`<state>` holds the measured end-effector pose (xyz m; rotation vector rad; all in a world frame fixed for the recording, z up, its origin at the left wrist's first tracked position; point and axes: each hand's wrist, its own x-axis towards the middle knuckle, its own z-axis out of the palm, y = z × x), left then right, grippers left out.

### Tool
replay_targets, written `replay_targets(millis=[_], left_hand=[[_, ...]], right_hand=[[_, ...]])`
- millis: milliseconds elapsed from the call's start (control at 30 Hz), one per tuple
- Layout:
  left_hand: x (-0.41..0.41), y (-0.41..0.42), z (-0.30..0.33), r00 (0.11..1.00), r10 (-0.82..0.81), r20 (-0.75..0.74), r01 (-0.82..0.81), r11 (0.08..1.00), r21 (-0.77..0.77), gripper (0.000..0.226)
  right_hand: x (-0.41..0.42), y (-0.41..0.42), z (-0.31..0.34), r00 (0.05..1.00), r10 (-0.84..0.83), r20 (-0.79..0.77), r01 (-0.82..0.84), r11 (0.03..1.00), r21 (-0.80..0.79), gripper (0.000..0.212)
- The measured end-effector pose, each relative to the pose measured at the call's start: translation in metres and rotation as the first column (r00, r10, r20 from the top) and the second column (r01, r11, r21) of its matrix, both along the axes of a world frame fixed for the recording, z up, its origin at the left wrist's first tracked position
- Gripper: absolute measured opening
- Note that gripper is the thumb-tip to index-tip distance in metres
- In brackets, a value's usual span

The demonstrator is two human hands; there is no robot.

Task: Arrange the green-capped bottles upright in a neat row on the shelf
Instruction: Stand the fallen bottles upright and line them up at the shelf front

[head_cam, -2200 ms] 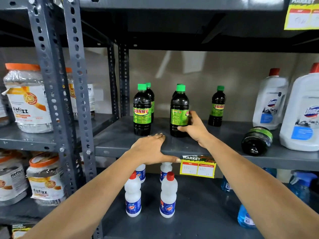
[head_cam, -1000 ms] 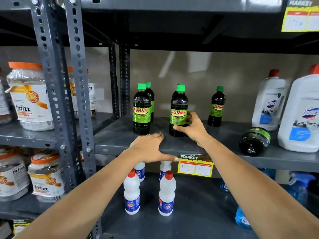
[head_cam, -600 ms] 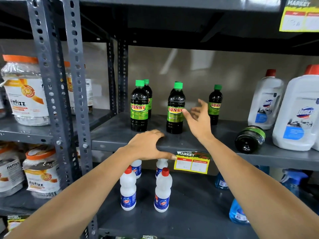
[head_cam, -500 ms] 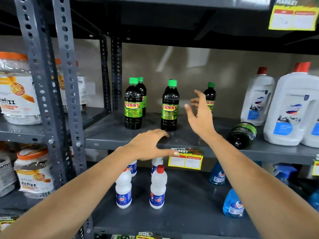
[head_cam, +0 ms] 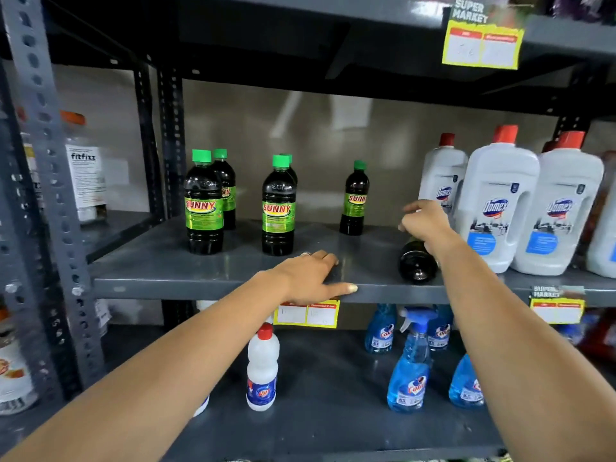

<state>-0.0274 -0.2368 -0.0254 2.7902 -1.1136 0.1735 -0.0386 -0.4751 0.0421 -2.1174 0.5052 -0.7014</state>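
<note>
Five dark green-capped Sunny bottles stand upright on the grey shelf [head_cam: 166, 271]. One pair is at the left, a front bottle [head_cam: 203, 208] with another [head_cam: 227, 191] behind it. A middle bottle [head_cam: 279, 208] nearly hides one behind it [head_cam: 290, 159]. A single bottle [head_cam: 356, 201] stands further back. One more bottle [head_cam: 416, 268] lies on its side, base towards me. My right hand [head_cam: 426, 225] is over it with curled fingers, and I cannot see whether it grips. My left hand [head_cam: 313, 275] rests flat on the shelf's front edge.
White red-capped Domex jugs [head_cam: 496, 201] stand close to the right of the lying bottle. Below are blue spray bottles [head_cam: 411, 368] and a white bottle [head_cam: 263, 368]. A perforated steel post [head_cam: 43, 161] and Fitfizz jars [head_cam: 85, 175] are at the left.
My right hand let go of the middle upright bottle and moved right to the bottle lying on its side. My view shifted right. The left hand stayed on the shelf edge.
</note>
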Motion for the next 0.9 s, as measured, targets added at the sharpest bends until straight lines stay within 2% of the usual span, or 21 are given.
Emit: replay_targets(millis=[33, 100, 167, 200, 233, 333, 400, 467, 567, 700, 800, 900], left_hand=[[0.001, 0.002, -0.001, 1.0, -0.005, -0.003, 0.005, 1.0, -0.022, 0.084], [0.001, 0.003, -0.003, 1.0, -0.011, 0.001, 0.011, 0.999, -0.041, 0.083], [0.001, 0.002, -0.004, 1.0, -0.016, 0.005, 0.016, 0.999, -0.046, 0.084], [0.001, 0.002, -0.005, 1.0, -0.016, 0.009, 0.017, 0.999, -0.049, 0.084], [0.001, 0.002, -0.004, 1.0, -0.014, 0.012, 0.015, 0.999, -0.051, 0.084], [0.001, 0.001, -0.005, 1.0, -0.006, 0.025, 0.007, 0.999, -0.047, 0.084], [0.0, 0.001, -0.005, 1.0, -0.007, 0.021, 0.009, 0.999, -0.05, 0.084], [0.001, 0.002, -0.007, 1.0, -0.006, 0.013, 0.007, 0.998, -0.057, 0.085], [0.001, 0.002, -0.007, 1.0, 0.001, 0.007, 0.0, 0.998, -0.062, 0.085], [-0.002, 0.0, -0.005, 1.0, 0.023, 0.018, -0.023, 0.999, -0.046, 0.082], [-0.002, 0.0, -0.003, 1.0, 0.024, 0.008, -0.024, 0.999, -0.049, 0.083], [0.001, 0.002, -0.001, 0.997, 0.021, -0.07, -0.026, 0.997, -0.067, 0.095]], right_hand=[[0.0, -0.006, 0.0, 1.0, -0.003, -0.012, 0.003, 1.0, 0.008, 0.037], [-0.003, -0.017, 0.001, 0.99, -0.042, -0.134, 0.028, 0.994, -0.11, 0.029], [-0.01, -0.022, 0.002, 0.957, -0.11, -0.267, 0.037, 0.963, -0.266, 0.038], [-0.014, -0.021, 0.003, 0.939, -0.11, -0.326, 0.011, 0.957, -0.29, 0.045], [-0.017, -0.018, 0.002, 0.921, -0.087, -0.38, -0.018, 0.964, -0.266, 0.05], [-0.021, -0.005, -0.004, 0.866, 0.039, -0.498, -0.064, 0.997, -0.033, 0.057], [-0.019, -0.004, -0.003, 0.873, 0.092, -0.479, -0.075, 0.996, 0.056, 0.057], [-0.02, -0.007, 0.001, 0.875, 0.158, -0.458, -0.085, 0.981, 0.176, 0.045], [-0.026, -0.013, 0.004, 0.857, 0.227, -0.463, -0.119, 0.961, 0.25, 0.029], [-0.024, -0.007, -0.003, 0.862, 0.287, -0.418, -0.14, 0.927, 0.347, 0.045], [-0.018, 0.01, -0.009, 0.89, 0.246, -0.383, -0.108, 0.931, 0.348, 0.042], [-0.006, 0.023, -0.013, 0.947, 0.219, -0.237, -0.124, 0.926, 0.357, 0.045]])
